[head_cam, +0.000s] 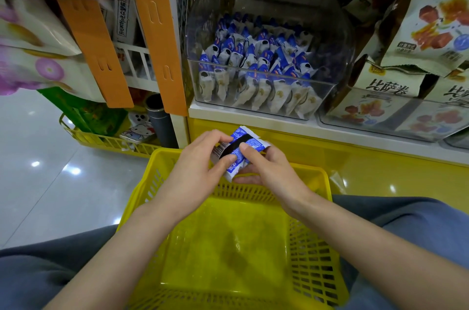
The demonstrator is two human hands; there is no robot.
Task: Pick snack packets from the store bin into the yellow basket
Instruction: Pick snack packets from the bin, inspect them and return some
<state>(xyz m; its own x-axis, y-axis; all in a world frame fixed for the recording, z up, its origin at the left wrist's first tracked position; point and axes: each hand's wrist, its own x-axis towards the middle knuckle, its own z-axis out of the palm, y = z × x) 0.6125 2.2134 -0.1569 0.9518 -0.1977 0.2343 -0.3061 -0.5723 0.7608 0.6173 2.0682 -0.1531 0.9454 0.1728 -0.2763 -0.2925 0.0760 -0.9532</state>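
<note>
We are gripping blue snack packets (238, 149) with both our left hand (203, 157) and right hand (266, 167), together over the yellow basket (314, 254), below the clear bin (337, 38).

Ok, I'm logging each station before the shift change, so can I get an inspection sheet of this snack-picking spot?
Surface: white shelf ledge carries the clear bin; glossy floor below.
Job's things: clear bin holds many blue-and-white packets; yellow basket on the lap, no packet seen inside; held packets above its far rim.
Clutter: second yellow basket on the floor, with green bags and a cartoon phone case.
Grips: left hand and right hand both pinch the held packets.
Cables: nothing seen.
Surroundings: orange uprights, hanging snack bags.
</note>
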